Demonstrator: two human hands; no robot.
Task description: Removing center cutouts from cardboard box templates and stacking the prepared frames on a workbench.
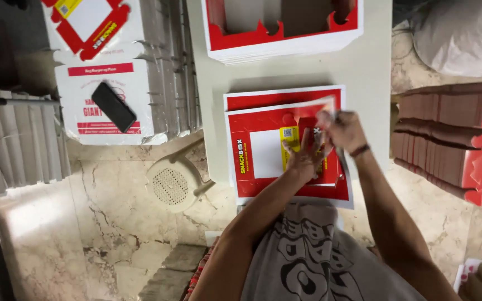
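Note:
A flat red and white cardboard box blank [263, 156] lies on the pale table [364, 67] right in front of me. My left hand [303, 158] presses flat on its middle with fingers spread. My right hand [344, 131] pinches the blank's right flap [316, 108] and lifts it up and inward. Another flat blank [263, 97] lies under it, showing at the far edge.
A stack of flat red blanks [285, 33] sits at the table's far end. Folded red boxes [453, 139] are piled at the right. White printed cartons [112, 67] with a black phone [114, 106] stand at the left, a round stool [171, 184] below them.

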